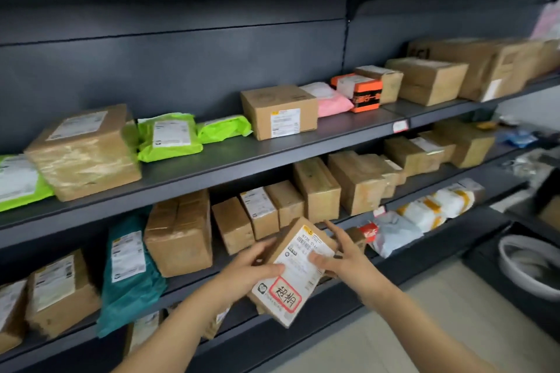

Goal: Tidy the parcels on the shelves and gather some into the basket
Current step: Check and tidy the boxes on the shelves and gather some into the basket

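Note:
Both hands hold a small cardboard parcel (298, 278) in front of the lower shelf; it carries a white shipping label and a red-framed stamp sticker. My left hand (251, 266) grips its left side with the thumb on the label. My right hand (339, 254) holds its right edge, fingers spread behind it. A light grey basket (515, 275) sits on the floor at the far right, below and right of the parcel. Dark grey shelves (242, 157) hold rows of parcels.
The middle shelf bears a taped brown box (88, 154), green mailer bags (169, 136), a labelled carton (280, 112), a pink bag (330, 100) and an orange box (360, 92). Lower shelves carry upright brown boxes (318, 191), a teal bag (130, 269) and white bags (424, 209).

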Demonstrator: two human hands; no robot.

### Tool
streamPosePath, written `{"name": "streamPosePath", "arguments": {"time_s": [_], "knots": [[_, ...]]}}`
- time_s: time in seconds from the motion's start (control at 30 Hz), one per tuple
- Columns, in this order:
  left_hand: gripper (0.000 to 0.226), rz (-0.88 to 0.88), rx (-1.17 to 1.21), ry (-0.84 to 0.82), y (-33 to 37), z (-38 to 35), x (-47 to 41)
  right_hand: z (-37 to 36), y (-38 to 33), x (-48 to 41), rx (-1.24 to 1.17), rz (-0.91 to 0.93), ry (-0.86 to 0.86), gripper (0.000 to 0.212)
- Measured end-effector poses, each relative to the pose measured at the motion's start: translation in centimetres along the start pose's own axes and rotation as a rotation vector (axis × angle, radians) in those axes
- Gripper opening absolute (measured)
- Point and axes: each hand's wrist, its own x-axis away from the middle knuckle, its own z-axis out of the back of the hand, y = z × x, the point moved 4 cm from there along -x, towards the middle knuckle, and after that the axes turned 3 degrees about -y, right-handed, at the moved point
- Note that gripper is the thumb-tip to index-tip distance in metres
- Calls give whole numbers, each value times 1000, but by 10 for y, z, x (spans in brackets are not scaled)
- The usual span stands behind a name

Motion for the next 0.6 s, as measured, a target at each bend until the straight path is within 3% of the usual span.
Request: {"name": "streamPosePath", "arguments": {"time_s": [0.17,0.37,0.47,0.6], "knots": [[47,-80,-145,-154,42,-75,-52,95,9,33,-96,-30,132,72],[54,-50,76,-248,65,-161,-125,199,23,70,-294,4,480,45],[45,-16,115,-414,74,-210,-170,251,30,85,-309,2,618,41],[54,-26,43,-577,101,-276,-227,317,31,104,-305,1,770,42]]}}
